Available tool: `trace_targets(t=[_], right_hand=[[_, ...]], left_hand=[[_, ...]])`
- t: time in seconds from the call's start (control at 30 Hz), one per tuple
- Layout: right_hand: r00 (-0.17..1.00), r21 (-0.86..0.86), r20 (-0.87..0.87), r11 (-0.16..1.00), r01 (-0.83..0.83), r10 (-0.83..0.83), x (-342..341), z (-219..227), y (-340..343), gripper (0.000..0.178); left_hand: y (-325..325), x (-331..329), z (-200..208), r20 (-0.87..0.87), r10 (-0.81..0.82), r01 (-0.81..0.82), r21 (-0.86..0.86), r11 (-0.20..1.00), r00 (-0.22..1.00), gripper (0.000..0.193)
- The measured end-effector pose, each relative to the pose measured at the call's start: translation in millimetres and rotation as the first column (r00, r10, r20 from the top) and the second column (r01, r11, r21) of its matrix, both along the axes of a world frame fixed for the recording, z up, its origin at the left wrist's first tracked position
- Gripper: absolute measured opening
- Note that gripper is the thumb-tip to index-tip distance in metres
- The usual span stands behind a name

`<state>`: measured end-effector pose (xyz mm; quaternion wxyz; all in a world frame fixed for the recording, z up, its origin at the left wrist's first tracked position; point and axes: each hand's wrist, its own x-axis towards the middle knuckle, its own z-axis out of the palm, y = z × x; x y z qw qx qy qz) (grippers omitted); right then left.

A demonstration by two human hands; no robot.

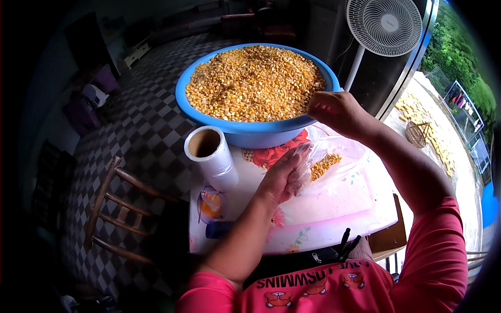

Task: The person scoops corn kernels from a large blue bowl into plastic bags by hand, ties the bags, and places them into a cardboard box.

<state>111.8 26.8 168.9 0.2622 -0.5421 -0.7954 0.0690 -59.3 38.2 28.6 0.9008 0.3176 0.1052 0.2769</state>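
Note:
My left hand [282, 180] grips a clear plastic bag [350, 156] above the table, its fingers wrapped in the film. A small heap of yellow corn kernels [324, 167] lies inside the bag. At the right rim of a large blue basin [250, 126], my right hand [338, 110] is closed with its fingers curled. What that hand holds, if anything, is hidden. The basin is heaped with loose corn kernels [255, 78]. A roll of clear plastic bags [222, 169] stands upright at the basin's near left.
A flowered cloth covers the table [308, 229]. On its left lie a small orange-and-clear item [211, 203] and a dark blue object [218, 230]. A wooden chair [122, 208] stands left. Behind is a white fan [386, 23]; corn cobs [441, 146] and a basket [416, 134] lie outside.

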Motion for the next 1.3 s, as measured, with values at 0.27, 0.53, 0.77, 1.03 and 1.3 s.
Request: trace_targets(t=[0.27, 0.53, 0.77, 1.03, 1.3], right_hand=[[0.935, -0.388, 0.354, 0.908, 0.159, -0.013, -29.2, -12.0, 83.8, 0.048], [0.964, -0.346, 0.255, 0.938, 0.023, 0.071, -61.4, -24.5, 102.8, 0.04], [0.979, -0.116, 0.184, 0.991, -0.065, 0.086, -44.9, -30.8, 106.3, 0.03], [0.998, 0.301, 0.049, 0.954, 0.013, -0.03, 3.0, -14.1, 82.7, 0.023], [0.992, 0.154, -0.123, 0.988, -0.015, 0.034, -6.7, -18.6, 9.6, 0.013]], left_hand=[[2.5, -0.6, -0.5, -0.035, -0.029, 0.028, -0.025, 0.999, 0.999, 0.048], [5.2, -1.7, -4.9, -0.048, -0.045, 0.044, -0.028, 0.999, 0.998, 0.043], [2.9, -2.3, -0.6, -0.021, -0.03, 0.029, -0.029, 0.999, 0.999, 0.052], [6.0, 0.2, -3.6, 0.0, -0.026, 0.026, -0.058, 0.998, 1.0, 0.047], [3.5, -0.9, -7.5, -0.014, 0.11, -0.11, -0.126, 0.986, 0.994, 0.046]])
